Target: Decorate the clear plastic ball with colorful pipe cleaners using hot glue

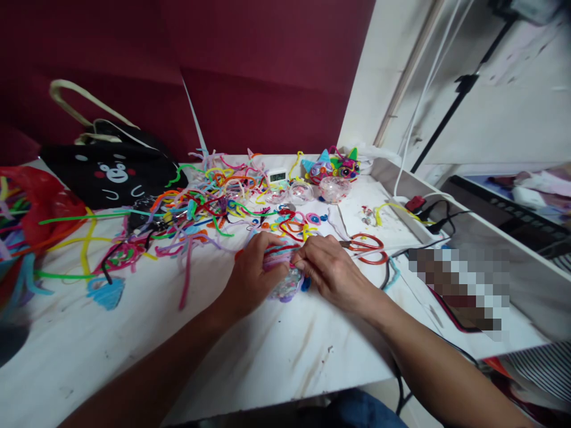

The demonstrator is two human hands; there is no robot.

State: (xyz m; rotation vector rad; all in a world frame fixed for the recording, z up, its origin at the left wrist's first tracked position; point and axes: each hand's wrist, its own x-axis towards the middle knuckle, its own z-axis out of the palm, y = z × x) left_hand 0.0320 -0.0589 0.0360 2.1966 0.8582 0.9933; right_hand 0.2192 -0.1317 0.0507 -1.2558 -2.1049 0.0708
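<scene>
Between my hands sits a rounded craft piece (285, 284), clear below with pink, lilac and red pipe cleaners wrapped round it. My left hand (256, 270) is closed around its left side, thumb across the front. On the right, my right hand (330, 270) pinches at the piece's edge; the fingertips meet near a red pipe cleaner, and what exactly they grip is too small to make out. Orange-handled scissors (368, 248) lie just beyond my right hand, their blades partly hidden.
Loose pipe cleaners (214, 196) heap across the back left, near a black bag (116, 172). Behind are a small digital clock (277, 176), clear domes (334, 189) and two decorated figures (319, 169). A power strip (413, 220) and phone (459, 315) lie at right.
</scene>
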